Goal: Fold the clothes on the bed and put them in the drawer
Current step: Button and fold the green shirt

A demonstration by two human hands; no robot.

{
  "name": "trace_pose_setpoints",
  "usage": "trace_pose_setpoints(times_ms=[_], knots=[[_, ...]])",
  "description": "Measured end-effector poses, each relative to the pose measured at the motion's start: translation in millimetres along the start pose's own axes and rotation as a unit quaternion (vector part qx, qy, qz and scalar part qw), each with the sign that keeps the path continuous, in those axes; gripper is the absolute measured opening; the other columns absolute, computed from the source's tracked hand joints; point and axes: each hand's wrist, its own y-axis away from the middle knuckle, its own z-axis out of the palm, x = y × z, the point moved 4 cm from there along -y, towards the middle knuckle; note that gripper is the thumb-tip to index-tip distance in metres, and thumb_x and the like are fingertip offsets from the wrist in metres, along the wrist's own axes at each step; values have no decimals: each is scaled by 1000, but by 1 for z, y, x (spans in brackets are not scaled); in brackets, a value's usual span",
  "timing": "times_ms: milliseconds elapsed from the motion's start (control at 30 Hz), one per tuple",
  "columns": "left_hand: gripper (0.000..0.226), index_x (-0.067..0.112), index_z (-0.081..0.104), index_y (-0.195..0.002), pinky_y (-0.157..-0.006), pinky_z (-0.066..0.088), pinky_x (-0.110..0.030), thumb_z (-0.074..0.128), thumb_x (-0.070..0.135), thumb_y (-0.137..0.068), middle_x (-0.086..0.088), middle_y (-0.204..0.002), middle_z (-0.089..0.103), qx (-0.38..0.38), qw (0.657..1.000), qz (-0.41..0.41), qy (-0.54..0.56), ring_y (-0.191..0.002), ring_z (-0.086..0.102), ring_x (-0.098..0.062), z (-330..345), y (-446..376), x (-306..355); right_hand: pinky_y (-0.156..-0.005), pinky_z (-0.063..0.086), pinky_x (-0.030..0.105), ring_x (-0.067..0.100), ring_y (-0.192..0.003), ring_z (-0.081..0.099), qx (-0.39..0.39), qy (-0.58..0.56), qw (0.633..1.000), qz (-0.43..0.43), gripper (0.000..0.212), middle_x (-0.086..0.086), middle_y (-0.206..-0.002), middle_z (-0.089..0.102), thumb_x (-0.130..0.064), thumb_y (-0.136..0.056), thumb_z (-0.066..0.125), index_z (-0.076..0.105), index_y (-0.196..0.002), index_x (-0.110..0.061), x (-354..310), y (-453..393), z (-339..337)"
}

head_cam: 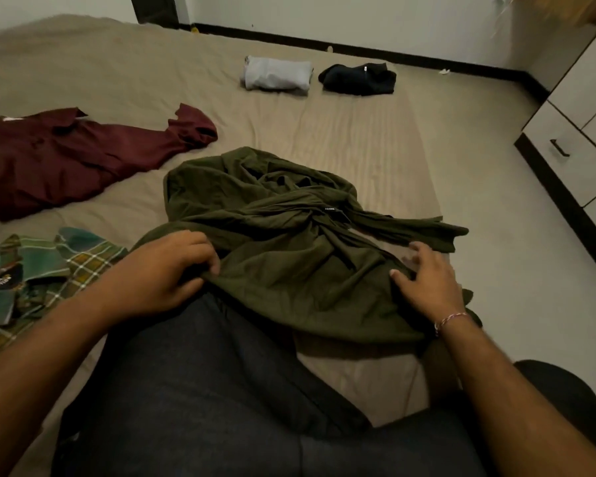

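Observation:
A crumpled olive-green shirt (272, 235) lies on the bed (341, 132) right in front of my knees. My left hand (166, 270) grips its near hem at the left, fingers curled into the cloth. At the shirt's right side my right hand (427, 280) rests with spread fingers, thumb on the fabric. A maroon shirt (66, 160) lies spread out at the left. A green plaid shirt (31, 280) lies at the near left. Folded grey (276, 74) and dark navy (358, 79) garments sit at the far side of the bed.
A white cabinet with a drawer and dark handle (559, 148) stands on the right beyond a strip of floor (496, 201). My legs in dark trousers (221, 390) fill the near part of the view. A wall with a dark skirting board runs behind the bed.

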Motion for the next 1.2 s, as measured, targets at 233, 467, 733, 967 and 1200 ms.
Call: trace_pose_setpoints(times_ms=[233,467,733,967,1200], knots=[[18,38,47,-84,-71,48,-32,53,25,-72,19,-90,49,65,997,-45,7,-81,53,-6,-1,2,2,-91,56,44,29,-97,68,-19,-284,957,52,10,7,-95,72,-20,-99,67,72,-97,-11,18,9,-25],[42,25,44,-79,-61,38,-35,72,-2,-65,6,-76,49,148,979,-141,-12,-67,47,-20,-5,-2,0,-76,58,35,21,-81,71,-74,-298,952,-17,20,4,-83,74,-11,-97,70,64,-109,-26,5,13,-33],[23,18,52,-76,-72,47,-42,59,-4,-72,-4,-78,65,232,946,-212,84,-76,61,-31,-119,-98,-30,-89,58,35,20,-102,67,108,-587,802,30,29,8,-109,76,0,-102,52,79,-106,-8,-44,-36,-147],[14,28,64,-83,-74,60,-41,72,18,-88,2,-81,65,309,897,-211,-236,-72,63,-19,-369,-226,14,-69,42,28,22,-84,67,250,-51,948,-192,22,-3,-77,66,-35,-85,82,68,-73,-22,-195,-94,-378],[14,21,64,-94,-79,54,-38,49,22,-92,-2,-90,63,185,854,-334,-354,-83,63,-23,-472,-245,71,-66,50,34,33,-78,64,474,86,866,-134,32,10,-80,65,-45,-92,68,67,-79,-16,-248,-78,-535]])
